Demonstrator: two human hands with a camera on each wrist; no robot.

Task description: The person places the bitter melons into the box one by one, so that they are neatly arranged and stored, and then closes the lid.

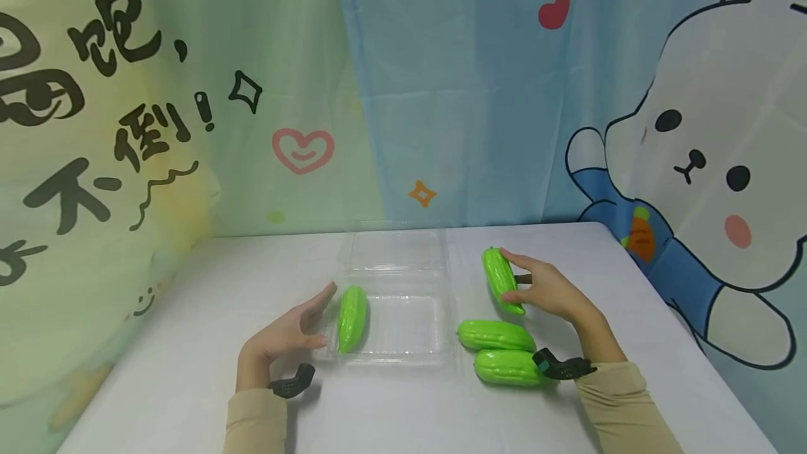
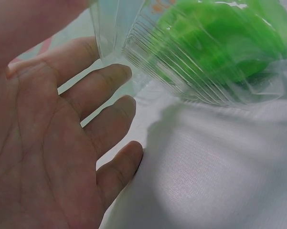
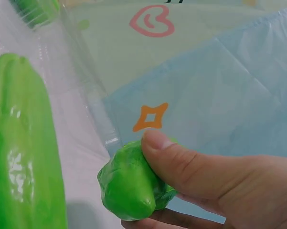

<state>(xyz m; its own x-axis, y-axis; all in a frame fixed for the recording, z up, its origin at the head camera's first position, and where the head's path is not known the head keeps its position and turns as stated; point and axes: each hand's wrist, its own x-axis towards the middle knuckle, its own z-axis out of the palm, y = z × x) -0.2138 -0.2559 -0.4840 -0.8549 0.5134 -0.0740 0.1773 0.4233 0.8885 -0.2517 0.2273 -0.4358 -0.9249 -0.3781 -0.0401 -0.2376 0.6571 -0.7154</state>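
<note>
A clear plastic clamshell box (image 1: 403, 357) lies with its lid raised at the back of the white table. One glossy, ridged green cucumber (image 1: 352, 319) is inside, along the left side. My left hand (image 1: 286, 333) is at the box's left side, fingers extended and thumb apart; in the left wrist view its fingertips (image 2: 122, 71) are right by the clear wall. To the right of the box, my right hand (image 1: 547, 289) grips another green cucumber (image 1: 498, 275) between thumb and fingers, tilted, its tip (image 3: 138, 195) facing the right wrist camera.
Two more green cucumbers, a rear one (image 1: 494, 335) and a front one (image 1: 507, 368), lie side by side right of the box, under the right forearm. A printed curtain (image 1: 441, 125) hangs behind the white table (image 1: 378, 415).
</note>
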